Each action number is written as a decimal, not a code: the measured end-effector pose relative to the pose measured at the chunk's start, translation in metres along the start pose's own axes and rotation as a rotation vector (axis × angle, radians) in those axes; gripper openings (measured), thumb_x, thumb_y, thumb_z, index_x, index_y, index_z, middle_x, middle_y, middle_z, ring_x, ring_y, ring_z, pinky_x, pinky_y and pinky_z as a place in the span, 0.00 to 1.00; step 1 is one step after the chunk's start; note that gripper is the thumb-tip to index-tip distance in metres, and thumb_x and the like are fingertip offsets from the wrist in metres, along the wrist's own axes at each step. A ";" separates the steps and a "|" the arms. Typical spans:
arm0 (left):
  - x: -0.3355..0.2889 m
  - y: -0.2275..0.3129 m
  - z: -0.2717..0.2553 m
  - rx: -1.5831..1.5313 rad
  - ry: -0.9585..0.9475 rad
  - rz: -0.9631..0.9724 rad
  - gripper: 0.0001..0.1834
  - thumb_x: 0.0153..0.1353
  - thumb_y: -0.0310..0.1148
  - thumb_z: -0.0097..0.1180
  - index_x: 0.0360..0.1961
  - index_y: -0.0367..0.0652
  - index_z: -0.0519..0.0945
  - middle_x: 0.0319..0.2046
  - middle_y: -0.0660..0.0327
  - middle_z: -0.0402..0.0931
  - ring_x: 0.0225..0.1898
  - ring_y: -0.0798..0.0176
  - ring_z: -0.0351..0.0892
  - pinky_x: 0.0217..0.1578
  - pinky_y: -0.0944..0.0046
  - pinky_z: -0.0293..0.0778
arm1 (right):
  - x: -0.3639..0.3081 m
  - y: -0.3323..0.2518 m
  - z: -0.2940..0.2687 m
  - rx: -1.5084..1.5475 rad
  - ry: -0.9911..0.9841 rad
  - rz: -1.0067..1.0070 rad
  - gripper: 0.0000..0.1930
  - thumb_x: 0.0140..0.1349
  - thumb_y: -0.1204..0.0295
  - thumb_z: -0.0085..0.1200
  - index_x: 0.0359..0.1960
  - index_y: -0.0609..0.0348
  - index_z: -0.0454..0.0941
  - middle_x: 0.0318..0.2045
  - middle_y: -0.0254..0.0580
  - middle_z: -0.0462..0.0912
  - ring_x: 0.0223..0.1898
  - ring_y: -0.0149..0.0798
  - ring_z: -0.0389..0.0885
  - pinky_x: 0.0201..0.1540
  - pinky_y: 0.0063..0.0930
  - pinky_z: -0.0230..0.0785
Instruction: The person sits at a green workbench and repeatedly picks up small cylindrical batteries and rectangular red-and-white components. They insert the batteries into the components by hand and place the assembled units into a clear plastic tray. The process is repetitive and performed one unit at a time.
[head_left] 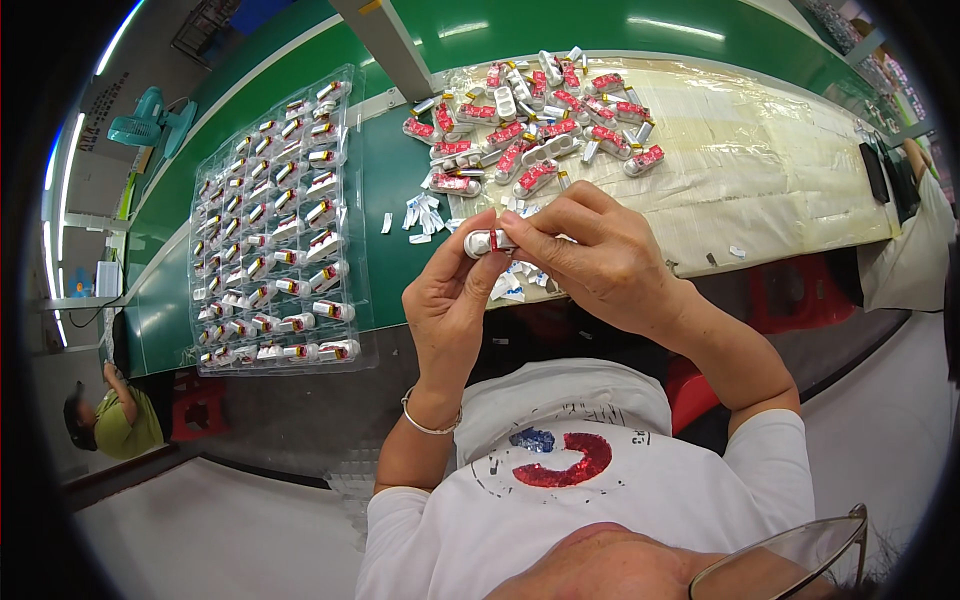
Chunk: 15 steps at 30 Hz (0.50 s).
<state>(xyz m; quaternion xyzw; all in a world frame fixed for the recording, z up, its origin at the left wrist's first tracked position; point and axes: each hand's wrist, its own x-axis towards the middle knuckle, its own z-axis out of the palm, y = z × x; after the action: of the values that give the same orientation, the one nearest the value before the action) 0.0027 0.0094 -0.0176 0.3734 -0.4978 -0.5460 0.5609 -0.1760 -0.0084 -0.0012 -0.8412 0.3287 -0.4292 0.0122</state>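
Between my two hands, just in front of the table edge, is a small white rounded case point(478, 244) with a thin red band. My left hand point(448, 300) pinches it from the left, thumb and fingers closed. The fingers of my right hand point(600, 250) close on its right end and partly hide it. Beyond my hands lies a heap of red-and-white cases point(508, 132) mixed with small silver-and-gold tubes. Small white paper slips point(424, 214) lie beside my left hand. To the left, a clear plastic tray point(362, 325) holds rows of white cases and tubes.
The green table point(395, 160) carries a taped, cream-coloured covering point(760, 170) on the right. A metal post point(385, 45) rises behind the heap. A turquoise fan point(150, 125) stands far left. One person point(120, 420) sits at far left, another point(910, 240) at far right. Red stools point(805, 295) stand nearby.
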 end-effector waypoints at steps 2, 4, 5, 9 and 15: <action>0.001 -0.001 0.001 -0.005 0.003 -0.012 0.18 0.64 0.24 0.55 0.55 0.29 0.75 0.43 0.54 0.81 0.42 0.66 0.82 0.47 0.66 0.79 | -0.002 -0.001 0.001 -0.013 0.000 0.020 0.25 0.44 0.81 0.65 0.49 0.58 0.79 0.32 0.35 0.80 0.30 0.37 0.75 0.26 0.26 0.72; 0.000 -0.002 0.003 0.001 0.011 -0.021 0.19 0.64 0.24 0.55 0.55 0.29 0.74 0.43 0.53 0.80 0.42 0.65 0.82 0.47 0.66 0.79 | -0.003 -0.003 0.002 -0.034 -0.004 0.037 0.26 0.43 0.81 0.65 0.49 0.59 0.79 0.33 0.35 0.80 0.31 0.37 0.76 0.26 0.26 0.73; 0.000 -0.002 0.004 -0.020 0.013 -0.010 0.19 0.64 0.24 0.55 0.56 0.28 0.74 0.43 0.53 0.80 0.42 0.65 0.82 0.47 0.65 0.79 | -0.003 -0.004 0.002 -0.049 -0.009 0.042 0.26 0.42 0.81 0.64 0.49 0.59 0.79 0.33 0.34 0.80 0.31 0.37 0.76 0.26 0.26 0.73; 0.001 -0.004 0.004 -0.087 0.018 0.004 0.18 0.63 0.23 0.55 0.54 0.27 0.74 0.44 0.52 0.80 0.42 0.66 0.82 0.48 0.65 0.79 | -0.001 -0.004 0.003 -0.092 0.010 0.052 0.27 0.41 0.80 0.63 0.49 0.58 0.79 0.34 0.34 0.80 0.32 0.37 0.76 0.27 0.26 0.73; -0.002 -0.008 0.003 -0.127 0.030 0.137 0.14 0.63 0.21 0.56 0.50 0.30 0.74 0.50 0.48 0.77 0.48 0.65 0.79 0.50 0.67 0.76 | 0.003 -0.003 0.008 0.275 0.077 0.190 0.21 0.50 0.72 0.66 0.49 0.54 0.81 0.39 0.39 0.79 0.41 0.40 0.78 0.40 0.30 0.76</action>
<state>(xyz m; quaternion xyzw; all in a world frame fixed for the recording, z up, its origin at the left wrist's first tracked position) -0.0016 0.0104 -0.0245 0.3103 -0.4782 -0.5313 0.6267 -0.1676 -0.0095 -0.0032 -0.7798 0.3451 -0.4988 0.1548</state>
